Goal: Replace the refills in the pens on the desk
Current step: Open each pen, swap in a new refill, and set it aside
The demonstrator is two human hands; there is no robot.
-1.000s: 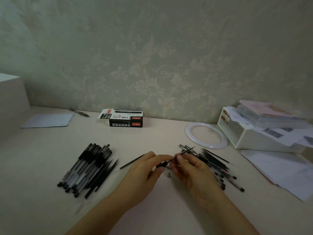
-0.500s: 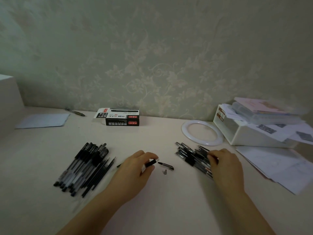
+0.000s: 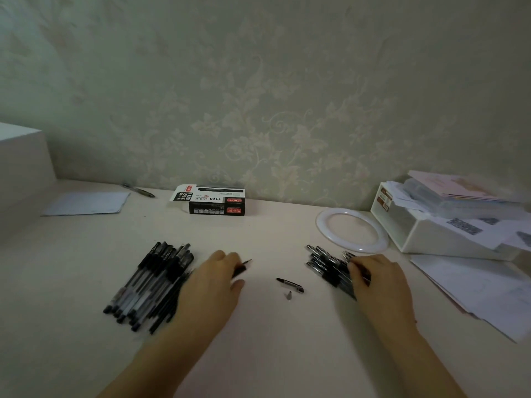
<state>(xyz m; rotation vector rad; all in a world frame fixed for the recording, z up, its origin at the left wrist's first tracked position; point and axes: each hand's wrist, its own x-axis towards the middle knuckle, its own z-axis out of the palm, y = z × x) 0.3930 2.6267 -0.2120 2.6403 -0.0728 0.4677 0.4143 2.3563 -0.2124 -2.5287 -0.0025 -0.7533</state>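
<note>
Cream desk | floral wallpaper | white ring right

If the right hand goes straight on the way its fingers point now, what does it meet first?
The right hand points up and left, and its fingertips already lie on the right pile of pens. Going on, it would likely push further into that pile; whether it grips one pen is unclear.

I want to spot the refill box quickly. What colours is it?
The box is black and white with small red labels, seen in the head view.
</note>
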